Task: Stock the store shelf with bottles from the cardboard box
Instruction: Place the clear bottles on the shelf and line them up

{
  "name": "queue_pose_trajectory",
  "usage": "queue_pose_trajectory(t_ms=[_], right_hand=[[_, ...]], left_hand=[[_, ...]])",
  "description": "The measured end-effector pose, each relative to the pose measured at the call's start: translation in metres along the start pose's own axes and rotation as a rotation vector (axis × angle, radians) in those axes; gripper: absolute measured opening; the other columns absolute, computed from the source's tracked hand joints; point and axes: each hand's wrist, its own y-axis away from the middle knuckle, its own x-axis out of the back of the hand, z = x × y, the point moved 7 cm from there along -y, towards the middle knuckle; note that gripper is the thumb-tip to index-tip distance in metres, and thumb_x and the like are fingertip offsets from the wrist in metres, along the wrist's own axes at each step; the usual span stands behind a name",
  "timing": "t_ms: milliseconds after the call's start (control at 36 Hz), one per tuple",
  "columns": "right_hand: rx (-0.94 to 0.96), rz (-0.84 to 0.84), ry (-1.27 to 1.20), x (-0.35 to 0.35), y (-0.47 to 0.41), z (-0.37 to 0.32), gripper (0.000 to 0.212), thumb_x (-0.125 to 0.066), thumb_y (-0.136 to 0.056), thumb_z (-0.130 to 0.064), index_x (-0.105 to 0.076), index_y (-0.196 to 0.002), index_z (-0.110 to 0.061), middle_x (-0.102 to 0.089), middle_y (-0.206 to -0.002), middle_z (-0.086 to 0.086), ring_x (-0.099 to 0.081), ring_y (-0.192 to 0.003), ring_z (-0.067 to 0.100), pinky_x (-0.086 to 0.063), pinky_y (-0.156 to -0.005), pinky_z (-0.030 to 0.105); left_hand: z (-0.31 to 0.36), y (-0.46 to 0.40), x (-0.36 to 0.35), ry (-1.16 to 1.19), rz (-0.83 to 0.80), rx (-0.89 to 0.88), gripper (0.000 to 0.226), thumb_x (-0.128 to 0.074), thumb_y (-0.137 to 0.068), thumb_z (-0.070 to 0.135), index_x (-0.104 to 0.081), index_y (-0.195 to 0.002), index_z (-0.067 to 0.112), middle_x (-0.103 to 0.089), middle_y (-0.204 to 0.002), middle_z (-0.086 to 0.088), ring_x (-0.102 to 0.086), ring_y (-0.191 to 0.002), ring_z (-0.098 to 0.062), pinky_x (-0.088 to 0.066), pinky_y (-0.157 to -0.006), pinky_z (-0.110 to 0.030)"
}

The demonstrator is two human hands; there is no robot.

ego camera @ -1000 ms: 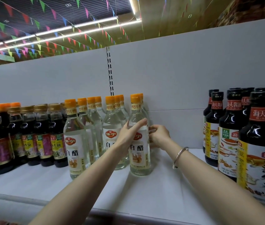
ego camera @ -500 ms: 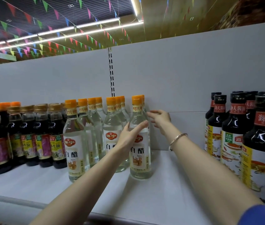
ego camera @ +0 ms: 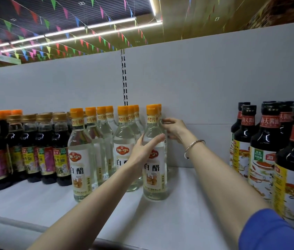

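Clear white-vinegar bottles with orange caps stand in rows on the white shelf (ego camera: 178, 213). My left hand (ego camera: 145, 149) wraps the shoulder of the front bottle (ego camera: 155, 177) of the rightmost row, thumb across its front. My right hand (ego camera: 175, 129) reaches behind that bottle, and its fingertips close on the neck of the rear bottle (ego camera: 160, 107) of the same row, close to the back panel. Both bottles stand upright on the shelf. The cardboard box is out of view.
Tall dark soy-sauce bottles (ego camera: 267, 141) crowd the right side of the shelf. Smaller dark bottles (ego camera: 29, 150) with gold and orange caps fill the left. A bare stretch of shelf lies between the vinegar rows and the right-hand bottles. The grey back panel (ego camera: 205, 78) closes the rear.
My right hand has risen from beside the bottle's body up to the neck of the rear bottle. My left hand has stayed on the front bottle.
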Motion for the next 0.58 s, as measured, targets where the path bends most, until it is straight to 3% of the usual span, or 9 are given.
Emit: queue_pose_trajectory(t_ms=[139, 306, 417, 500, 583], right_hand=[[-0.001, -0.062, 0.004, 0.001, 0.001, -0.002, 0.043, -0.071, -0.084, -0.014, -0.058, -0.125, -0.012, -0.065, -0.104, 0.002, -0.062, -0.093, 0.019, -0.052, -0.087, 0.04], [-0.001, -0.065, 0.003, 0.0, 0.005, -0.001, 0.043, -0.07, -0.084, -0.015, -0.058, -0.125, -0.015, -0.065, -0.118, 0.005, -0.061, -0.098, 0.021, -0.048, -0.096, 0.049], [0.059, 0.075, 0.025, 0.006, 0.006, 0.0, 0.041, -0.074, -0.08, -0.027, -0.062, -0.118, -0.017, -0.064, -0.116, 0.001, -0.059, -0.109, 0.022, -0.048, -0.097, 0.044], [0.111, 0.229, 0.003, 0.015, 0.019, 0.0, 0.033, -0.075, -0.08, -0.029, -0.064, -0.108, -0.015, -0.064, -0.098, -0.002, -0.059, -0.097, 0.019, -0.052, -0.091, 0.037], [0.137, 0.216, 0.021, 0.016, 0.036, 0.001, 0.018, -0.075, -0.079, -0.029, -0.061, -0.087, -0.02, -0.063, -0.092, -0.001, -0.061, -0.094, 0.021, -0.054, -0.087, 0.038]], left_hand=[[0.001, 0.002, -0.001, -0.01, -0.009, -0.009, 0.103, -0.072, -0.042, 0.079, -0.048, -0.131, 0.033, -0.067, -0.116, -0.001, -0.063, -0.105, -0.023, -0.049, -0.096, -0.048], [0.005, 0.005, -0.002, -0.004, -0.02, -0.031, 0.088, -0.072, -0.049, 0.074, -0.053, -0.125, 0.035, -0.068, -0.114, 0.001, -0.063, -0.106, -0.022, -0.047, -0.098, -0.048], [0.004, 0.006, -0.002, 0.01, -0.017, -0.027, 0.092, -0.073, -0.048, 0.074, -0.052, -0.127, 0.032, -0.068, -0.115, 0.0, -0.064, -0.106, -0.022, -0.048, -0.097, -0.048], [0.005, 0.007, -0.002, -0.001, -0.013, -0.022, 0.1, -0.072, -0.042, 0.079, -0.05, -0.128, 0.033, -0.067, -0.116, 0.0, -0.064, -0.105, -0.022, -0.048, -0.096, -0.047], [0.006, 0.007, -0.002, -0.008, -0.012, -0.028, 0.098, -0.071, -0.043, 0.08, -0.051, -0.127, 0.034, -0.067, -0.116, 0.001, -0.064, -0.106, -0.022, -0.048, -0.096, -0.047]])
